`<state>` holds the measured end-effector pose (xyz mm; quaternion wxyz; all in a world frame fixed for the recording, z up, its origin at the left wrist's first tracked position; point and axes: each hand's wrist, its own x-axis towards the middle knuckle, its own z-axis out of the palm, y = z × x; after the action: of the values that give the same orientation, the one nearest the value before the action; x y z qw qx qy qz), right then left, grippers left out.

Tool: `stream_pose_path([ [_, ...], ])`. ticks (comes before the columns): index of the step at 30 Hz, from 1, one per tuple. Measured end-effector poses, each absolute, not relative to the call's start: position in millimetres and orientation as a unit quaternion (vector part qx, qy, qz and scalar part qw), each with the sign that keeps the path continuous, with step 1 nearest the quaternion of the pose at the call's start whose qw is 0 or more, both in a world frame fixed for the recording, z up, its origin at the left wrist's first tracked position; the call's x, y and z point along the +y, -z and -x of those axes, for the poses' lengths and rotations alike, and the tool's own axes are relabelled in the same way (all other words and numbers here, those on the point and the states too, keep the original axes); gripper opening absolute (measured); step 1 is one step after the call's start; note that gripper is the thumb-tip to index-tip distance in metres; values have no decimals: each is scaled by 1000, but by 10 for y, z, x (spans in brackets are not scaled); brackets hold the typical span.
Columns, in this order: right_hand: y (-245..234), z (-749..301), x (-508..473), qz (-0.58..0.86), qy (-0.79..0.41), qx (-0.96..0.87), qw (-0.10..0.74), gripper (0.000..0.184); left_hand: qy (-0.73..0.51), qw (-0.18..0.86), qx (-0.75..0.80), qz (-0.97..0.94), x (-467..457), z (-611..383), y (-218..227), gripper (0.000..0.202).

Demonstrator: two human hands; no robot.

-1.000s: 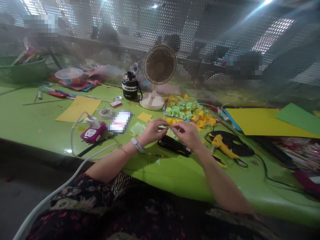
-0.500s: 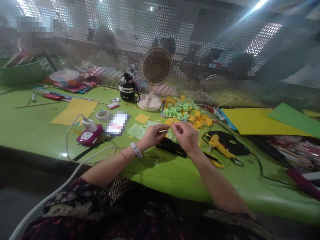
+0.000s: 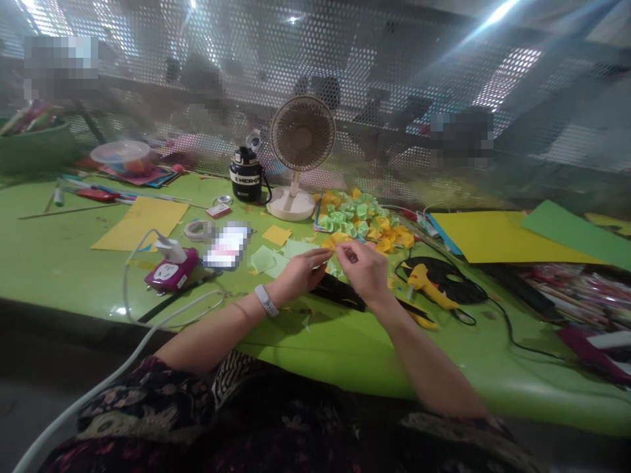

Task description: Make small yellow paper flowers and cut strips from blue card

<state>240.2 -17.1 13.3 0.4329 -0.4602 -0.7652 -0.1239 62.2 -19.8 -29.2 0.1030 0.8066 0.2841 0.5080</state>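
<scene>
My left hand (image 3: 306,269) and my right hand (image 3: 363,268) meet fingertip to fingertip over the middle of the table. Between their pinched fingers is a crinkled yellow paper flower (image 3: 336,240), partly covered by the fingers. Just beyond lies a heap of small green paper flowers (image 3: 352,215) and yellow paper flowers (image 3: 392,235). Beneath my hands rests a long black object (image 3: 340,291), its kind hidden. Pale green paper pieces (image 3: 263,260) and a yellow paper square (image 3: 277,234) lie left of my fingers.
A yellow glue gun (image 3: 431,288) lies right on a black round mat. Behind stand a fan (image 3: 303,135) and a black bottle (image 3: 246,179). Leftward are a phone (image 3: 227,246), a tape roll (image 3: 198,230), a purple power socket (image 3: 172,270) and its white cable (image 3: 142,345).
The view has shifted slightly to the right. My left fingers lie flatter and closer to the right fingertips; both hands stay at the yellow paper flower.
</scene>
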Motion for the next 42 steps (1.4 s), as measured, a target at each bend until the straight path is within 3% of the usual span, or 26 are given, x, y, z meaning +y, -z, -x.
stream_pose_path([
  [42,-97,-2394,-153,478,116,-757,430,20,-463,82,304,-829,-263,-620,268,38],
])
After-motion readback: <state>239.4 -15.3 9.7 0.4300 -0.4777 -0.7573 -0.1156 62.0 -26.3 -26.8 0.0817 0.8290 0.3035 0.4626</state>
